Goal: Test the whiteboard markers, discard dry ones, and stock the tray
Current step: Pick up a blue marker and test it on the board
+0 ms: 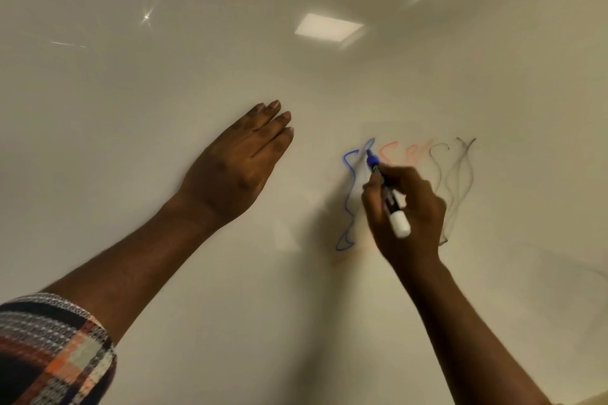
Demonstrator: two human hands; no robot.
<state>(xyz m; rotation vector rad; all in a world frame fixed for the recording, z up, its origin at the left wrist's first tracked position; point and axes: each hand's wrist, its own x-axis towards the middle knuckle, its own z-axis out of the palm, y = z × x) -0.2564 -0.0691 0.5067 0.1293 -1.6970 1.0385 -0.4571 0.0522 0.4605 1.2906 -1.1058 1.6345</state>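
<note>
A glossy whiteboard (164,76) fills the view. My right hand (411,207) grips an uncapped blue marker (388,194), white-bodied with a blue tip, and the tip touches the board at the top of a wavy blue line (348,194). Right of that line are faint orange squiggles (408,154) and thin grey-black squiggles (460,174). My left hand (237,164) lies flat against the board to the left, fingers together and holding nothing. No tray and no other markers are in view.
Two ceiling light panels are reflected in the board's upper right (329,26). A plaid sleeve (49,352) covers my left upper arm at the bottom left corner.
</note>
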